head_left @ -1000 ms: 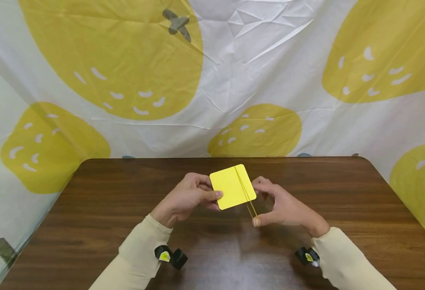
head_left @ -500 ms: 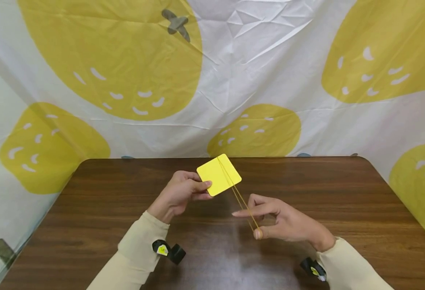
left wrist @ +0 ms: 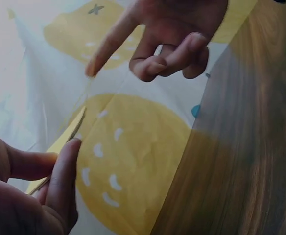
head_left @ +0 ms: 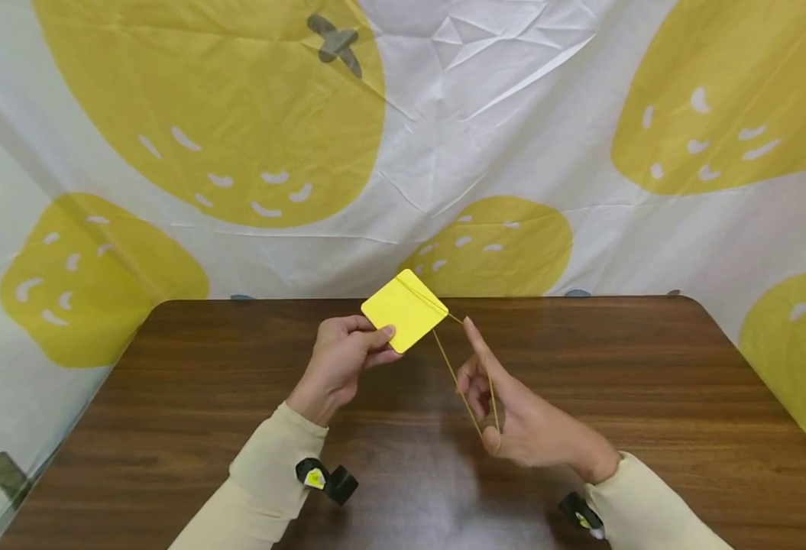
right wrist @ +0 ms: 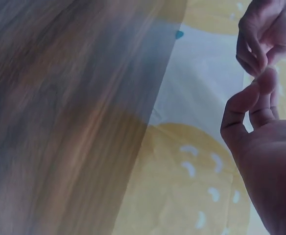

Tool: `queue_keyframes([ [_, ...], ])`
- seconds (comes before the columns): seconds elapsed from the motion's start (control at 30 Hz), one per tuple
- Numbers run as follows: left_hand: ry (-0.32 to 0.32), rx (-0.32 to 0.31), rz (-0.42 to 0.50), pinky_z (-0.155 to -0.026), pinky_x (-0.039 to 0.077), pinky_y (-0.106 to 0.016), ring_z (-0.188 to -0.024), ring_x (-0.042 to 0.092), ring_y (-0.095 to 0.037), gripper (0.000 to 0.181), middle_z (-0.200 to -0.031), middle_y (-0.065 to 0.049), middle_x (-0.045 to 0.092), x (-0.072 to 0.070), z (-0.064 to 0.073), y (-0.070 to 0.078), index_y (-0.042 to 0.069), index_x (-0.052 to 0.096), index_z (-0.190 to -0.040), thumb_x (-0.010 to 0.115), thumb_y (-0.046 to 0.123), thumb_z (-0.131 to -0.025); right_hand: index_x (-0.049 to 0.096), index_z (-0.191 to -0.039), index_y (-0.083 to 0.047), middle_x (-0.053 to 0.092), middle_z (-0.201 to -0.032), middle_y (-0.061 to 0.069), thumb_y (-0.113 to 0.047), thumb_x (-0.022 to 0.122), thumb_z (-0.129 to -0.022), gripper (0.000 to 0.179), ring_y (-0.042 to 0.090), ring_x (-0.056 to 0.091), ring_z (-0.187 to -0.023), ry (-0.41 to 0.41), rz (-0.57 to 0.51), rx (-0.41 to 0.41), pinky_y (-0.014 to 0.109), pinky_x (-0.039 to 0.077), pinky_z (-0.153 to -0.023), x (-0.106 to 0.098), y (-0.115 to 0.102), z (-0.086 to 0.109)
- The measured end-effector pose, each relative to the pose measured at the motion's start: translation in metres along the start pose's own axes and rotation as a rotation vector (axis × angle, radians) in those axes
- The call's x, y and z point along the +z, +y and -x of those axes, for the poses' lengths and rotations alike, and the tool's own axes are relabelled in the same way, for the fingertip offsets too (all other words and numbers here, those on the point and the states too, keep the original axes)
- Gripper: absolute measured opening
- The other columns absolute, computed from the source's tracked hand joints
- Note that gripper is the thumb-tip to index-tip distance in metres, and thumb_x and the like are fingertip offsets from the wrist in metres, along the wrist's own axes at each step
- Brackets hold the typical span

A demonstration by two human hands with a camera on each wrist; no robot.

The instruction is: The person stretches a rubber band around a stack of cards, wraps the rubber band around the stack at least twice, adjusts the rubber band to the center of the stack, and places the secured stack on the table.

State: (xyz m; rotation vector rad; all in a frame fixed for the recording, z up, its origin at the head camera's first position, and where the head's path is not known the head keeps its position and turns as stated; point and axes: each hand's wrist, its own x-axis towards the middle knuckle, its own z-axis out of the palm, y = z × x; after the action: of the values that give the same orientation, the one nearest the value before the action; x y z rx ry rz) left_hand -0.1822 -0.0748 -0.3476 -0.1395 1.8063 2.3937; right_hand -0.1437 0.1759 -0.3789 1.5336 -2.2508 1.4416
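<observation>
Your right hand (head_left: 521,418) is now raising its index finger away from the thumb, spreading the elastic band (head_left: 448,364), while your left hand (head_left: 341,359) is pinching the yellow card (head_left: 399,313) near the table's (head_left: 224,351) far edge, ideally keeping it steady against an even pull.

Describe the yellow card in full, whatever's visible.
The yellow card is square with rounded corners and a plain bright face; it looks thin and flat, possibly stiff paper, though the material is uncertain. It is held up off the wooden table, turned cornerwise in the head view. The left hand pinches its lower-left edge, thumb on the face. A rubber band crosses the face near the upper-right edge and stretches to the right hand.
</observation>
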Motion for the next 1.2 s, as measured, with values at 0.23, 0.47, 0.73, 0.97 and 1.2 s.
queue_keyframes([
  [0.23, 0.068, 0.121, 0.02, -0.063, 0.06, -0.028, -0.065, 0.069, -0.016, 0.017, -0.08, -0.015, 0.066, 0.007, 0.001, -0.003, -0.02, 0.059, -0.104, 0.067, -0.014, -0.09, 0.0, -0.161, -0.003, 0.046, -0.097, 0.003, -0.065, 0.039, -0.098, 0.097, 0.009, 0.046, -0.069, 0.053, 0.012, 0.074, 0.024, 0.044, -0.06, -0.001, 0.0, -0.006],
  [0.47, 0.058, 0.26, -0.018, -0.064, 0.061, -0.031, -0.07, 0.068, -0.018, 0.017, -0.084, -0.018, 0.067, 0.012, 0.004, -0.006, -0.018, 0.061, -0.101, 0.07, -0.016, -0.087, 0.015, -0.157, 0.001, 0.046, -0.088, 0.007, -0.067, 0.032, -0.098, 0.092, 0.015, 0.048, -0.066, 0.079, -0.014, 0.09, 0.026, 0.044, -0.058, -0.007, 0.004, -0.013],
  [0.73, -0.02, 0.34, -0.11, -0.068, 0.061, -0.035, -0.076, 0.071, -0.02, 0.021, -0.095, -0.024, 0.069, 0.006, 0.003, -0.012, -0.015, 0.062, -0.106, 0.072, -0.012, -0.087, 0.04, -0.146, 0.008, 0.043, -0.085, 0.01, -0.064, 0.009, -0.102, 0.09, 0.022, 0.048, -0.069, 0.075, -0.128, 0.253, 0.03, 0.049, -0.071, -0.019, -0.003, -0.017],
  [0.97, -0.208, 0.501, -0.308, -0.073, 0.061, -0.042, -0.078, 0.07, -0.027, 0.017, -0.096, -0.022, 0.069, -0.006, 0.001, -0.013, -0.011, 0.066, -0.101, 0.074, -0.01, -0.087, 0.058, -0.121, 0.015, 0.042, -0.084, 0.008, -0.056, 0.0, -0.106, 0.093, 0.021, 0.049, -0.074, 0.133, -0.187, 0.449, 0.029, 0.047, -0.074, -0.028, -0.006, -0.021],
  [1.2, -0.431, 0.596, -0.543, -0.069, 0.061, -0.034, -0.074, 0.07, -0.027, 0.013, -0.09, -0.014, 0.069, -0.011, 0.004, -0.009, -0.004, 0.066, -0.095, 0.075, -0.009, -0.086, 0.067, -0.101, 0.003, 0.053, -0.082, 0.001, -0.036, 0.011, -0.113, 0.069, 0.025, 0.053, -0.077, 0.105, 0.078, 0.506, 0.032, 0.045, -0.075, -0.032, -0.002, -0.021],
])
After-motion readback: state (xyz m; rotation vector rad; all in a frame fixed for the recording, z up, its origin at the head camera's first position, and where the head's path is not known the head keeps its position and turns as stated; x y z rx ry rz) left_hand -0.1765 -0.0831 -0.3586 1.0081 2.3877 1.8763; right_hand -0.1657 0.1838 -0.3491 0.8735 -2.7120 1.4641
